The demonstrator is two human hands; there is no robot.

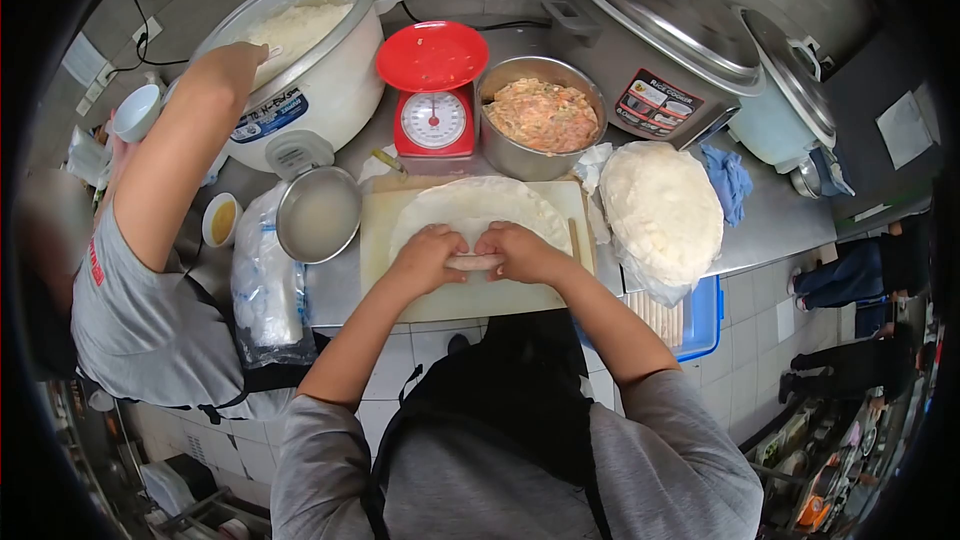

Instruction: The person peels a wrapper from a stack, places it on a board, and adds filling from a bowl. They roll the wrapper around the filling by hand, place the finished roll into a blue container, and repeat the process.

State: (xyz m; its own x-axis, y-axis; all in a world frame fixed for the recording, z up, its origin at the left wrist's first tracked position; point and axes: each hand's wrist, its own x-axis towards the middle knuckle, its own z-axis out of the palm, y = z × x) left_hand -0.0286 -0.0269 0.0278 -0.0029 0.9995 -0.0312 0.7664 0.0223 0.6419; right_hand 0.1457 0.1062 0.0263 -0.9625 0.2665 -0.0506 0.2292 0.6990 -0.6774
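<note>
On the pale cutting board [376,225] lies a large, thin, round wrapper sheet [485,202]. A slim, pale spring roll [474,263] is at the near part of the board, between my two hands. My left hand [430,258] has its fingers curled over the roll's left end. Over the right end, my right hand [518,252] is closed the same way, thumbs facing inward. A metal pot of orange, shredded filling [545,117] stands behind the board. To the right is a thick stack of round wrappers [660,215] on plastic.
A red scale [434,125] stands behind the board. At left are a pan of cloudy liquid [319,215], plastic-wrapped packs [270,280] and a co-worker's arm [185,145] reaching into a rice cooker [320,90]. Several rolls lie in a blue tray [712,325] below right.
</note>
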